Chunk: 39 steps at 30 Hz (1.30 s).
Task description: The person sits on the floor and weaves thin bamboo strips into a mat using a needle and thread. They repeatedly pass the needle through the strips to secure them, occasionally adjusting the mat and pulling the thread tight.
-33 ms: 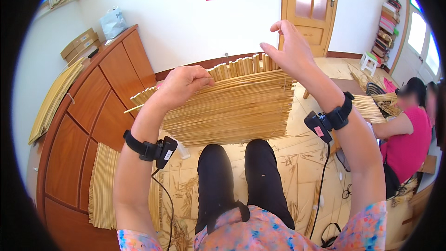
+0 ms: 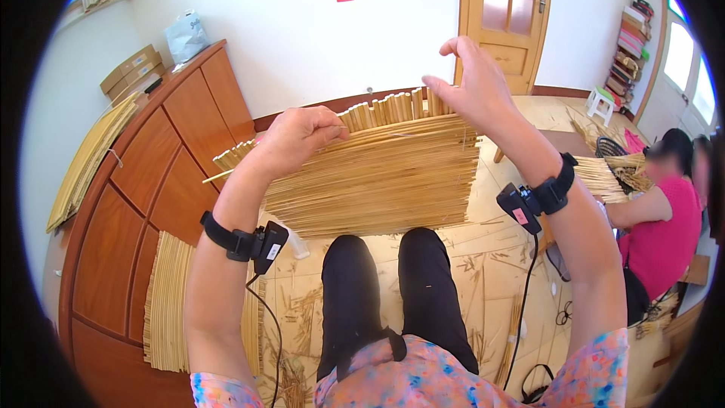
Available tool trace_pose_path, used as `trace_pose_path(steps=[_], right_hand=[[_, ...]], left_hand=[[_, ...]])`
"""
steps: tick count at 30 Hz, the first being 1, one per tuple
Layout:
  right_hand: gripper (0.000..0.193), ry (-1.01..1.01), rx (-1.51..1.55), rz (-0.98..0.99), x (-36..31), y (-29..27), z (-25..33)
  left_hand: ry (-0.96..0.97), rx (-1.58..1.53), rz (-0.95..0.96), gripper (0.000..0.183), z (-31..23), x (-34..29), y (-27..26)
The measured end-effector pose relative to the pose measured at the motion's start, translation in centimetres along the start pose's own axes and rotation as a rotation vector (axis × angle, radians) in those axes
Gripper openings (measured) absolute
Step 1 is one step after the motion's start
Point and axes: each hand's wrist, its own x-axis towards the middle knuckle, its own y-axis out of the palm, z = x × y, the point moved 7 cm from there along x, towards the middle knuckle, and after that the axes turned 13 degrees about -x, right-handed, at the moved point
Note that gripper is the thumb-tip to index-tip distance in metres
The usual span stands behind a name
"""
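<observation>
A mat of thin straw-coloured stalks point(image 2: 370, 181) hangs in front of my knees, its stalks running left to right. Along its top edge stands a row of short, thick, pale-ended pegs point(image 2: 377, 111). At the top edge, left of the middle, my left hand point(image 2: 306, 132) is closed in a pinch; whatever lies between the fingertips is too small to make out. A pale stalk point(image 2: 217, 177) sticks out to the left behind my left forearm. Above the right end of the pegs my right hand point(image 2: 477, 79) is raised, thumb and fingers apart and curved, with nothing visible in it.
A wooden cabinet point(image 2: 136, 211) runs along the left, with another stalk mat point(image 2: 168, 302) below it. Stalk scraps litter the floor point(image 2: 483, 257). To the right, a person in a pink top point(image 2: 664, 219) sits beside a stalk bundle point(image 2: 596, 177). Cables hang from both wrist straps.
</observation>
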Motion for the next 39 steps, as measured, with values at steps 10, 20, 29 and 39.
trace_pose_path(steps=[10,20,29,39], right_hand=[[0.061,-0.389,-0.234,-0.01,-1.4,-1.0,5.6],[0.048,-0.273,-0.195,0.171,-0.8,0.0,5.8],[0.042,-0.308,-0.18,-0.138,-1.9,-0.3,5.7],[0.019,-0.314,-0.138,-0.415,-12.5,6.1,7.1]], left_hand=[[0.019,-0.031,0.007,0.019,-1.4,0.1,-1.0],[0.07,0.022,-0.02,0.018,-2.9,-0.3,-1.7],[0.291,0.263,-0.129,0.009,-4.8,-1.4,-1.6],[0.458,0.686,-0.294,0.015,0.7,-9.3,5.6]])
